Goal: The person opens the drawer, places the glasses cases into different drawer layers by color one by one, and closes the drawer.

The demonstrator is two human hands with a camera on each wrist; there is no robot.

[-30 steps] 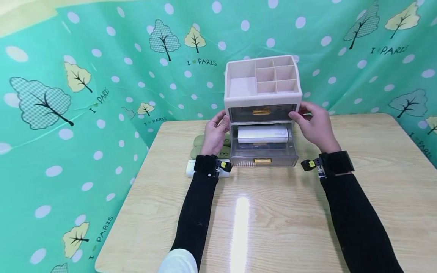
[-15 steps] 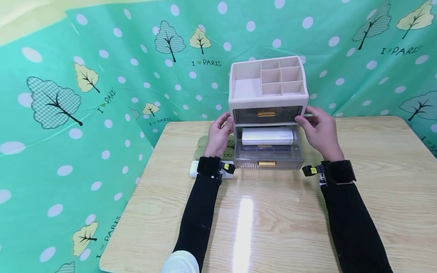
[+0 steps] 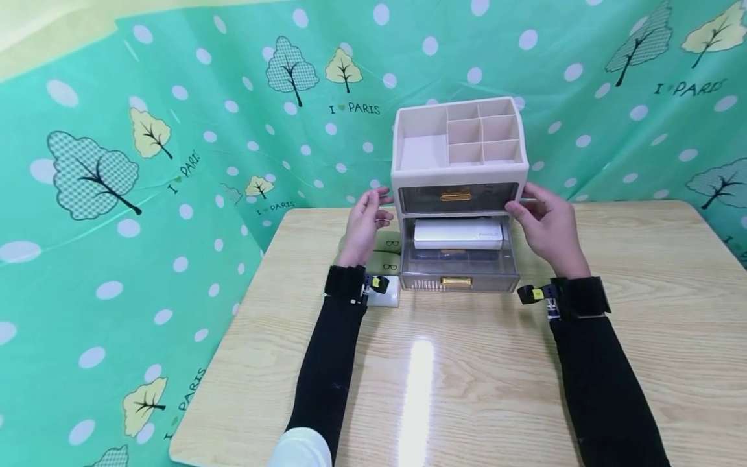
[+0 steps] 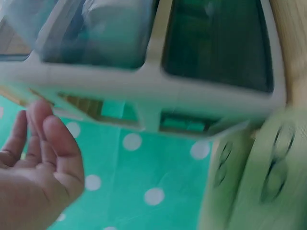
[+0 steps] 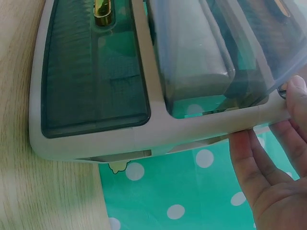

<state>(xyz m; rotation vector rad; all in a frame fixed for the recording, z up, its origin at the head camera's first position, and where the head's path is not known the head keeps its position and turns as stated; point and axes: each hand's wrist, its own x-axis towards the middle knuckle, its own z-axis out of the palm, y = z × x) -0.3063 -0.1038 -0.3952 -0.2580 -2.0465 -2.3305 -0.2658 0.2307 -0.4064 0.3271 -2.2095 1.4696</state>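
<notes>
A white desktop drawer organizer (image 3: 460,176) stands at the back of the table, with open compartments on top and smoky clear drawers with gold handles. One lower drawer (image 3: 490,283) is pulled out, a white box (image 3: 458,235) lying in it. My right hand (image 3: 551,227) grips the organizer's right side, thumb on the front edge; in the right wrist view its fingers (image 5: 247,158) lie along the side wall. To the left, my left hand (image 3: 362,227) is off the organizer, fingers loosely extended. The left wrist view shows a gap between those fingers (image 4: 62,136) and the white frame.
Green glasses cases (image 3: 385,261) with a glasses drawing lie left of the organizer, partly behind my left hand. A white slab-like object (image 3: 385,295) sits in front of them, half covered by the wrist. Behind the wooden table (image 3: 496,370) hangs a green dotted cloth (image 3: 327,155).
My left hand has let go of the organizer's left side and moved slightly left. The right hand keeps its grip. The head view has shifted a little, moving the scene slightly right.
</notes>
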